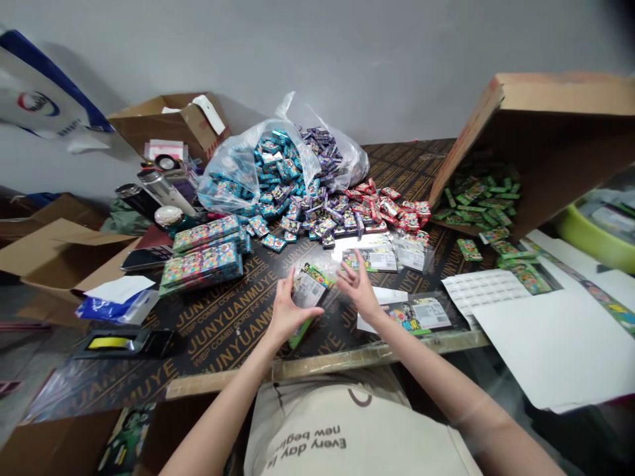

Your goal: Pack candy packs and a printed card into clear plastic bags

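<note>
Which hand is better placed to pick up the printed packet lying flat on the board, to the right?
Probably the right hand: it is open, appears to touch nothing, and is nearer the printed packet. The left hand is farther away and pressed against the green-edged pack.

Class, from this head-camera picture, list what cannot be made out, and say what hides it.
All in the head view:
Green-edged printed card packet: partly hidden behind the left hand; its small print is too small to read.
Small green packets: dimmed and partly hidden by the tilted brown cardboard box.
Small blue packets in the clear plastic bag: lower ones buried by those on top.
White-and-blue printed sack: cut off by the left edge.
</note>
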A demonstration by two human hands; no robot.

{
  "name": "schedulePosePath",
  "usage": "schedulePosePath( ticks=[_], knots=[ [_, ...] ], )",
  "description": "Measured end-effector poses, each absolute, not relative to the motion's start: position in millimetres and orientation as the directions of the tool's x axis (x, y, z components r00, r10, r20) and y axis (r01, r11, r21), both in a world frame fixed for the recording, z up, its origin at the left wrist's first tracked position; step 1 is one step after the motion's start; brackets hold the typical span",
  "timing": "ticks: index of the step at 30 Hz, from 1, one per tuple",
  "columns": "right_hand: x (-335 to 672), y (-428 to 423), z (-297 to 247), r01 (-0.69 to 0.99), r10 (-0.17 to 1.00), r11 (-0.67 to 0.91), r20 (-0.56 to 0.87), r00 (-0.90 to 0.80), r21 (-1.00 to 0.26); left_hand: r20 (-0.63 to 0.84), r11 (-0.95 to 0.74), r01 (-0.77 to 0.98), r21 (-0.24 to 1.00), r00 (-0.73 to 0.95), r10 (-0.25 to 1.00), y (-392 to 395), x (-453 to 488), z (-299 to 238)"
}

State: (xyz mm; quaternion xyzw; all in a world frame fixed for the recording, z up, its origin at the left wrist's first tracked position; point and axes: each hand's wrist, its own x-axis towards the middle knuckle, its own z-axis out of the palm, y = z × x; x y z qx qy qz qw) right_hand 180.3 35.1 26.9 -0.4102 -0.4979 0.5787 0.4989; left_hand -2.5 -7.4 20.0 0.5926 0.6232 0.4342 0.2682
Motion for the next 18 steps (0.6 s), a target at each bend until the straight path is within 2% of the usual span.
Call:
schedulePosePath(
  ticks=[2, 4, 7, 9, 11, 14, 18],
  knots=[
    [159, 34, 34, -0.366, 0.994, -0.108, -0.109, -0.019, -0.924, 0.13, -0.04, 0.283, 0.958, -0.307, 0.943, -4, 12, 18],
    [143, 35, 41, -0.462, 0.98, -0.132, -0.187, 0.074, -0.877, 0.022, -0.034, -0.022, 0.999, -0.402, 0.915, -3, 28, 16],
    [134, 37, 50, -0.467, 0.972, -0.181, -0.229, 0.048, -0.866, -0.23, -0.002, -0.477, 0.879, -0.427, 0.875, -5, 47, 19],
    [136, 37, 53, -0.469, 0.974, -0.207, -0.225, -0.018, -0.858, -0.386, 0.06, -0.668, 0.742, -0.351, 0.853, -6, 51, 25],
    [142, 37, 56, -0.534, 0.973, -0.213, -0.226, -0.042, -0.818, -0.486, 0.147, -0.754, 0.64, -0.249, 0.838, -5, 48, 32],
    [153, 38, 56, -0.653, 0.956, -0.268, -0.278, -0.092, -0.708, -0.54, 0.28, -0.761, 0.586, -0.109, 0.834, 0, 36, 43],
    [165, 41, 53, -0.635, 0.881, -0.471, -0.363, -0.303, -0.612, -0.413, 0.247, -0.627, 0.739, -0.131, 0.901, 7, 20, 56]
  ],
)
